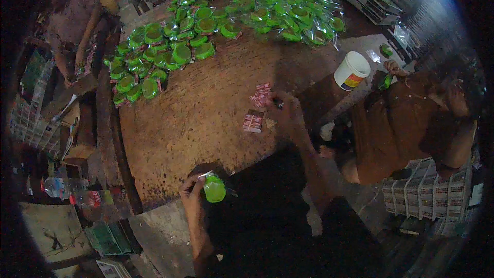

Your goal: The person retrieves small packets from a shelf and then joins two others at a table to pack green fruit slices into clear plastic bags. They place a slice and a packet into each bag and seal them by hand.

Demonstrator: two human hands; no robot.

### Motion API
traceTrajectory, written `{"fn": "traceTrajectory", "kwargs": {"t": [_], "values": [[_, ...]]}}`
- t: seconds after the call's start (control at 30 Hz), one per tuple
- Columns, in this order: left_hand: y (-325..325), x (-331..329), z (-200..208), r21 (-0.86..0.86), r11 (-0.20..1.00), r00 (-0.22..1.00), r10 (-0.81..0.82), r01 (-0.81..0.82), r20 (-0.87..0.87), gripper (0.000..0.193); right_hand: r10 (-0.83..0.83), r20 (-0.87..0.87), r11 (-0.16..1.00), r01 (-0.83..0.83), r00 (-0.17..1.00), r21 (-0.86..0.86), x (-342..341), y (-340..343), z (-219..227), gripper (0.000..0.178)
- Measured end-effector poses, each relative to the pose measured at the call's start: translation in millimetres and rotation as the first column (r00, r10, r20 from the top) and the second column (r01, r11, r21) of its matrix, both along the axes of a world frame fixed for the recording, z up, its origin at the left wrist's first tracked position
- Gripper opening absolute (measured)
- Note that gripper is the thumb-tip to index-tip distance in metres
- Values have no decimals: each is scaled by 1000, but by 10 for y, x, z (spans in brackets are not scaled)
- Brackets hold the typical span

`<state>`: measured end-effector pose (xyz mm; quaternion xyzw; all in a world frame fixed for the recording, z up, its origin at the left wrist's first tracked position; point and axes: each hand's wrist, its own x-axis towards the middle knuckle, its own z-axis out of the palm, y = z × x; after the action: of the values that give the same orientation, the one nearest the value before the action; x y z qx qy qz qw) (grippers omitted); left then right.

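Observation:
Near the front edge of the table, my left hand (192,189) pinches the clear plastic wrapping of a round, bright green packet (214,189). The green piece hangs beside my fingertips. Further forward, my right hand (286,107) reaches over the table with its fingers bent together at a loose pile of small pink-and-white paper slips (261,95). Whatever its fingertips hold is too small and dim to make out. Just nearer to me lies a banded stack of similar slips (252,122), apart from my right hand.
Many wrapped green packets (181,53) cover the table's far left, and a glossy heap (296,13) lies at the far middle. A white bucket (353,70) stands at the right edge. A person in brown (406,118) sits on the right; another person (72,20) is at the far left.

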<state>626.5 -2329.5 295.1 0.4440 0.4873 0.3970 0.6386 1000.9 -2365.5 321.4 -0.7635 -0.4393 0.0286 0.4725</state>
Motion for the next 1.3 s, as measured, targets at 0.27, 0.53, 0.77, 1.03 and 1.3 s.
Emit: {"fn": "traceTrajectory", "kwargs": {"t": [0.27, 0.53, 0.77, 1.03, 1.3], "values": [[-24, 105, 116, -89, 995, 999, 43, -44, -20, 5, 51, 242, 962, 18, 969, -274, 818, 460, -381, 25], [16, 120, 256, -58, 998, 988, 4, -13, -154, 4, 350, 341, 868, -164, 873, -469, 1053, 628, -161, 37], [-17, 95, 72, -114, 992, 998, 44, -50, -48, 4, 409, 301, 810, -190, 862, -555, 959, 551, -172, 34], [31, 59, 48, 23, 999, 993, -36, 38, -111, 10, 314, 316, 850, -117, 895, -513, 760, 526, -112, 34], [-25, 43, 97, 37, 998, 996, -42, 45, -77, 11, 275, 299, 898, -134, 914, -419, 875, 611, -236, 25]]}}
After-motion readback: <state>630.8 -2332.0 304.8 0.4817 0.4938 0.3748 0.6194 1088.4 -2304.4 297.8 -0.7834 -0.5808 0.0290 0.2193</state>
